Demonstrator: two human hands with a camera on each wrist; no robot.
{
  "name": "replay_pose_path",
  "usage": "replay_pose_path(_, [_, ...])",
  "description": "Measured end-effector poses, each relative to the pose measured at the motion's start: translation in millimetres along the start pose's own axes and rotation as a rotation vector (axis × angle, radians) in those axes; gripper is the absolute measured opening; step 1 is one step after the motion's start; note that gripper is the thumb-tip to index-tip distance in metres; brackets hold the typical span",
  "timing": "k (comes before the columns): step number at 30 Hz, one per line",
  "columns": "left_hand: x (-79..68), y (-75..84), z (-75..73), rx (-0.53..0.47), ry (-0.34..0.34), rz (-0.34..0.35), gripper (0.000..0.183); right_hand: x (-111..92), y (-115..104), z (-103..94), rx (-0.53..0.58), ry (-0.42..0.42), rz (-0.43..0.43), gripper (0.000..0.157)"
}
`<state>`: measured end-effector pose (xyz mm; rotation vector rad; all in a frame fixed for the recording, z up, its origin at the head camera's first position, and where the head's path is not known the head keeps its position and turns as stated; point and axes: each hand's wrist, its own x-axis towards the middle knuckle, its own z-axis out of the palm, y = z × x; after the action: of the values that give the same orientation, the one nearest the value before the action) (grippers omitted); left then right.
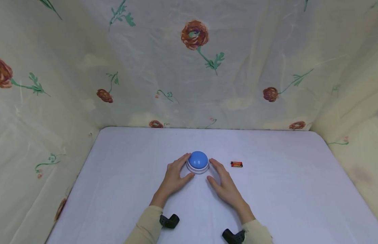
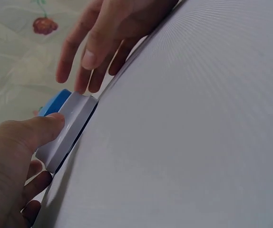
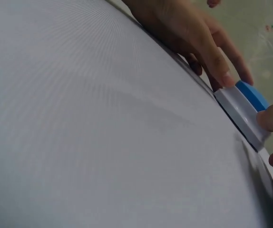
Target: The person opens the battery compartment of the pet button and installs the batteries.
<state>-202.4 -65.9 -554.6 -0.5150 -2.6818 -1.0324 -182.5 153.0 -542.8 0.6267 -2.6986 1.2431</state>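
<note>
A round push button point(image 1: 198, 160) with a blue dome and a white base stands on the white table; both wrist views show it side-on. My left hand point(image 1: 174, 178) holds its left side, the thumb at the front of the base and the fingers reaching round behind. In the left wrist view, the left thumb point(image 2: 51, 127) lies against the white base point(image 2: 70, 128). On the other side, my right hand point(image 1: 224, 185) has its fingers spread, the index fingertip close by the base and the thumb apart from it. Whether that index finger touches is unclear.
Two small red-and-black batteries point(image 1: 236, 164) lie side by side to the right of the push button. Pale flowered cloth point(image 1: 237, 51) hangs behind and on both sides of the table point(image 1: 140, 149). Each wrist carries a black device point(image 1: 170, 221).
</note>
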Motion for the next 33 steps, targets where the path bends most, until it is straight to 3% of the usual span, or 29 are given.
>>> replay_pose_path(10, [-3.2,4.0,2.5,0.054,-0.03,-0.011,0.068,7,-1,8.9,-0.046,0.041,0.027,0.06])
replay_pose_path(16, [-3.3,3.5,-0.9,0.079,-0.004,0.017,0.067,8,-2,12.3,-0.105,0.031,0.02,0.06])
replay_pose_path(33, [-3.0,3.8,-3.2,-0.039,0.012,-0.002,0.065,8,-2,11.6,-0.14,0.06,-0.064,0.066])
